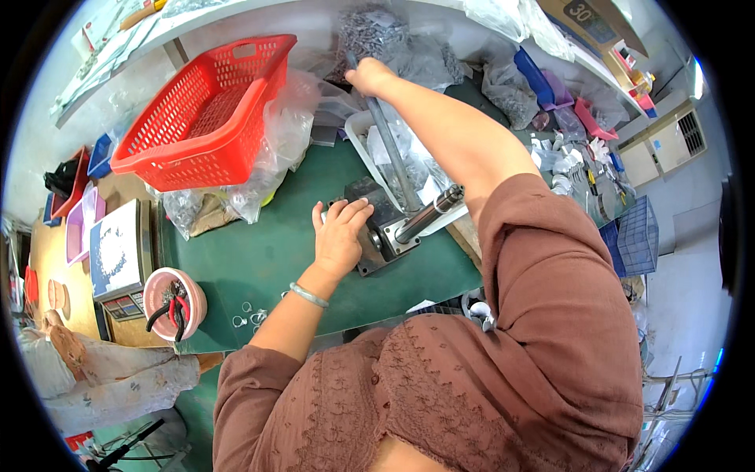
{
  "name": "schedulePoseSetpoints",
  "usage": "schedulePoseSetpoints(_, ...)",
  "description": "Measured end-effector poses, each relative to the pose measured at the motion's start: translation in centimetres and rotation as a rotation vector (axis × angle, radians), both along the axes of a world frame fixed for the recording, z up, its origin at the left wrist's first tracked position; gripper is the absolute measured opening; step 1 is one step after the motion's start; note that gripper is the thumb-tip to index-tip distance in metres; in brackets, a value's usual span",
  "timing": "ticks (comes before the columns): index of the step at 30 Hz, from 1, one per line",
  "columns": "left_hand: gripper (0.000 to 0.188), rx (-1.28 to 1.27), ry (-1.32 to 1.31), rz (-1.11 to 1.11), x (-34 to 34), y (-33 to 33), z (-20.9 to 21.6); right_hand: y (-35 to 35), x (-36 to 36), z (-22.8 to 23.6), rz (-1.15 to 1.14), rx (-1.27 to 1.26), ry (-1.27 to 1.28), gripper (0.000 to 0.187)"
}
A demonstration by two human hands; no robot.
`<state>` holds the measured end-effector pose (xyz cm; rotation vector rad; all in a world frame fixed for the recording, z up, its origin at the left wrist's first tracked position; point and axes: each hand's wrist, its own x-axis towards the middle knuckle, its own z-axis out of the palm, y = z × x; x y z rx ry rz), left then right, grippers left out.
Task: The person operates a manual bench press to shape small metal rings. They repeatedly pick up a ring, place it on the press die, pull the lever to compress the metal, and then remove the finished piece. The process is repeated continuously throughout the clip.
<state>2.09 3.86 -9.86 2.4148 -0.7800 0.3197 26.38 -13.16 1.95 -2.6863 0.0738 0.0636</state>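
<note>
A dark metal hand press (377, 211) stands on the green tabletop (314, 295) in front of me, with a square steel plate and a thick dark cylinder (429, 214) sticking out toward the right. From it a long grey lever (391, 149) runs away to the far side. My right hand (373, 77) is closed round the far end of this lever, arm stretched out. At the left side of the press lies my left hand (338, 236), palm down, fingers apart over the metal; what is under the fingertips is hidden. Several small metal ring clamps (250, 316) lie near my left forearm.
A red plastic basket (204, 118) rests on plastic bags at the far left. Nearer are a pink pot (174, 303) with pliers and a scale (118, 252). A white tray (366, 145) stands behind the press. Bagged parts (373, 35) sit beneath the shelf.
</note>
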Motion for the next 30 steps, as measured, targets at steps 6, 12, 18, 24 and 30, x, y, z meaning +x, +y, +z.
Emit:
schedulePoseSetpoints(6,0.053,0.046,0.028,0.020,0.2,0.1,-0.1,-3.5,-9.2,8.4,0.208,0.321,-0.364,0.033)
schedulePoseSetpoints(12,0.053,0.070,0.040,0.039,0.3,0.0,-0.1,-9.8,-34.2,9.2,0.490,0.426,-0.495,0.007)
schedulePoseSetpoints(18,0.049,0.034,0.018,0.041,0.4,-0.9,-0.4,-13.0,-51.1,-2.7,0.600,0.093,-0.510,0.028)
schedulePoseSetpoints(24,0.049,0.081,0.016,0.075,0.4,-0.6,0.0,-11.7,-48.6,-0.7,0.559,0.228,-0.606,0.030)
schedulePoseSetpoints(30,0.046,-0.008,-0.004,0.083,0.6,-0.8,-1.1,-11.4,-35.8,5.9,0.554,0.349,-0.784,0.010)
